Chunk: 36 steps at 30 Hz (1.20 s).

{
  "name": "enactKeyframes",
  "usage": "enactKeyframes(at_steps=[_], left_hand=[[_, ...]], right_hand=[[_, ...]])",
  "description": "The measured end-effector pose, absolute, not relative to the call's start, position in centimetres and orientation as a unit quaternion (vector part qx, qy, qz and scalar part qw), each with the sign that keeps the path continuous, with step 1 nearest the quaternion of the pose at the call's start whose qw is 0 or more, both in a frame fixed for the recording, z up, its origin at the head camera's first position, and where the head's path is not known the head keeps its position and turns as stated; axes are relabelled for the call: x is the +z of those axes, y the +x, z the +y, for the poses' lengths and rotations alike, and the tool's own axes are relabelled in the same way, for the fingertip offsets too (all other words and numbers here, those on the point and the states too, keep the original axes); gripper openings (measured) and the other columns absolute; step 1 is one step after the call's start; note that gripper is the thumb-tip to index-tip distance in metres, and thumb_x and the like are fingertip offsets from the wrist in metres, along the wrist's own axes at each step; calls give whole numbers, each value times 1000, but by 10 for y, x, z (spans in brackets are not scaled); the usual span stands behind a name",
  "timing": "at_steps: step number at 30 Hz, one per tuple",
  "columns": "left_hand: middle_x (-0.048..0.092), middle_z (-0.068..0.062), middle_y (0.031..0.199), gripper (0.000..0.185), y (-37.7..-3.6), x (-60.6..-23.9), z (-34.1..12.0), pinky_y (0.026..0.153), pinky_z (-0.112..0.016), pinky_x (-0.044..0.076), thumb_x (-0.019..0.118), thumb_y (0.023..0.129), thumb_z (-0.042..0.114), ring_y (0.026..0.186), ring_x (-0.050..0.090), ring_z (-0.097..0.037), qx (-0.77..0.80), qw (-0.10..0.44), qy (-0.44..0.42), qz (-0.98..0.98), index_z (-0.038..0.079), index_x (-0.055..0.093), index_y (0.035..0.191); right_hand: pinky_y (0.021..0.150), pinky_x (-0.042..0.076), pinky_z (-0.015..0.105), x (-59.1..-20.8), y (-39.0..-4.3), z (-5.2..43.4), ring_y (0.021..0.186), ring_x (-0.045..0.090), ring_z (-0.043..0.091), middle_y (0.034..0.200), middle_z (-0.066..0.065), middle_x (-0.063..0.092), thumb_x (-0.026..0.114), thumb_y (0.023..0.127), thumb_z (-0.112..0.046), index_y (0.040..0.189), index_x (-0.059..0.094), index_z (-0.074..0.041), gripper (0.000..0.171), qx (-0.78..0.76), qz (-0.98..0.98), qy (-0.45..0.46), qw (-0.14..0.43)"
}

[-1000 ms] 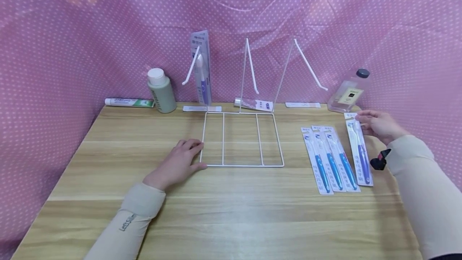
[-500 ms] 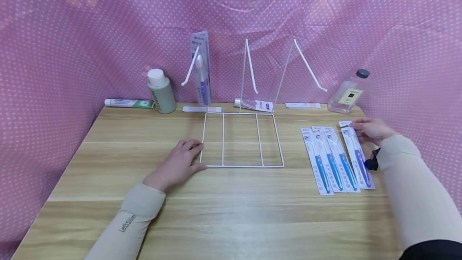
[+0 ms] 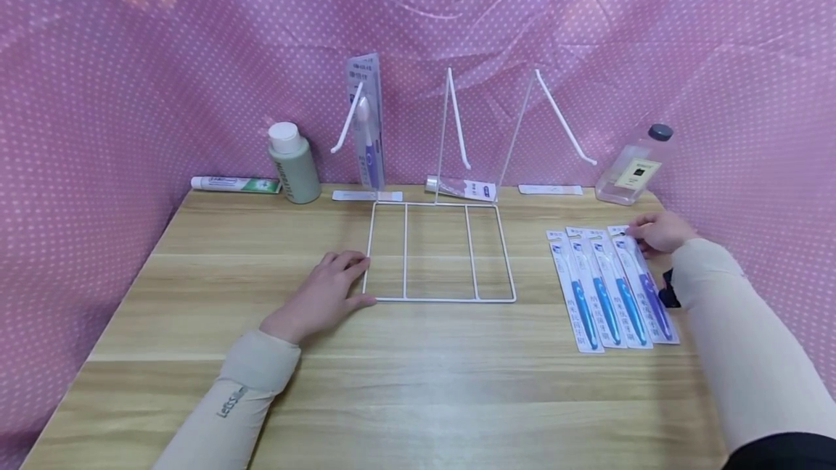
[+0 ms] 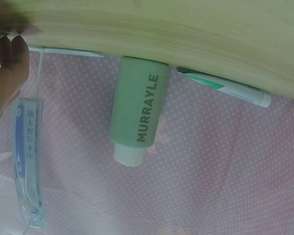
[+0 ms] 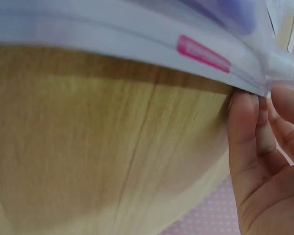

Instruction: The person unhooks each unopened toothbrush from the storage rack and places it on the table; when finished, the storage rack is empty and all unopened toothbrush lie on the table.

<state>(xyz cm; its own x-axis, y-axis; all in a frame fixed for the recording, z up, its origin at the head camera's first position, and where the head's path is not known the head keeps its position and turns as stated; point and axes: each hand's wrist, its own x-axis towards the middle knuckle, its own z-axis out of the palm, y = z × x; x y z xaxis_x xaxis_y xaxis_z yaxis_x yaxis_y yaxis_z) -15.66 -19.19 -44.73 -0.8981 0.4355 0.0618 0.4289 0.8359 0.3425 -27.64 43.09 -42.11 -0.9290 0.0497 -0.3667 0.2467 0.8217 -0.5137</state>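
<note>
My right hand pinches the top end of a purple toothbrush pack, which lies at the right end of a row beside three blue toothbrush packs on the wooden table. In the right wrist view my fingertips sit at the pack's edge, just above the wood. My left hand rests flat and relaxed on the table, touching the front left corner of a white wire rack. Another purple toothbrush pack hangs on the rack's left hook; it shows as in the left wrist view.
A green bottle and a toothpaste tube stand at the back left. A small tube lies behind the rack. A clear bottle leans at the back right. Pink dotted cloth walls close three sides.
My right hand has brought the purple pack left and down, from apart on the right to lying snug against the blue packs. The left hand has not moved.
</note>
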Motion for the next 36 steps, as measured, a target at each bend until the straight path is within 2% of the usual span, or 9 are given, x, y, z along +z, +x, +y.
enactKeyframes(at_steps=[10,13,16,18,22,24,30,33,36], left_hand=[[54,-19,154,77,-157,-450,-193,122,-55,41,77,97,45,139,50,-40,174,6,229,958,-3,54,152],[54,-19,154,77,-157,-450,-193,122,-55,41,77,97,45,139,50,-40,173,9,229,958,-3,53,152],[54,-19,154,77,-157,-450,-193,122,-55,41,77,97,45,139,50,-40,176,9,228,958,-3,54,152],[54,-19,154,76,-157,-449,-193,121,-55,41,77,97,44,139,50,-40,177,8,228,957,-4,54,152],[54,-18,155,77,-157,-448,-192,121,-55,42,77,97,45,139,50,-39,175,10,226,958,-3,54,152],[54,-18,155,77,-157,-447,-191,121,-55,42,77,97,45,140,50,-39,175,11,225,958,-3,54,152],[54,-18,154,76,-157,-447,-191,121,-55,42,77,97,45,140,49,-39,176,8,226,958,-3,54,152],[54,-18,154,77,-157,-447,-191,121,-55,42,77,97,45,139,50,-39,176,6,226,958,-4,54,151],[54,-19,154,77,-156,-447,-191,121,-55,42,78,96,44,140,49,-40,174,6,228,958,-4,54,151]], right_hand=[[64,57,30,-424,-277,427,72,67,17,82,7,70,60,107,-23,120,62,7,33,-247,954,80,147],[66,58,30,-412,-276,428,72,69,16,85,10,72,58,108,-26,124,59,10,39,-252,954,60,153],[71,63,31,-388,-271,422,76,71,14,94,11,73,53,112,-29,133,53,12,47,-296,945,50,128],[74,64,29,-371,-265,411,79,71,10,97,5,73,52,113,-33,138,51,11,50,-338,936,40,91],[76,63,22,-348,-240,376,83,70,2,92,-20,69,54,111,-43,142,54,2,55,-389,921,3,23],[76,61,20,-342,-224,355,84,69,1,92,-23,69,56,110,-45,141,57,-2,53,-394,919,-21,8],[82,61,22,-357,-188,285,93,71,11,119,12,75,64,108,-26,136,65,-2,37,-365,920,-143,-2],[90,63,35,-384,-182,256,104,72,23,128,21,71,72,103,-23,137,64,1,42,-340,919,-199,17],[98,60,52,-411,-179,237,111,70,34,129,23,68,81,96,-27,141,60,5,59,-299,925,-230,47]])
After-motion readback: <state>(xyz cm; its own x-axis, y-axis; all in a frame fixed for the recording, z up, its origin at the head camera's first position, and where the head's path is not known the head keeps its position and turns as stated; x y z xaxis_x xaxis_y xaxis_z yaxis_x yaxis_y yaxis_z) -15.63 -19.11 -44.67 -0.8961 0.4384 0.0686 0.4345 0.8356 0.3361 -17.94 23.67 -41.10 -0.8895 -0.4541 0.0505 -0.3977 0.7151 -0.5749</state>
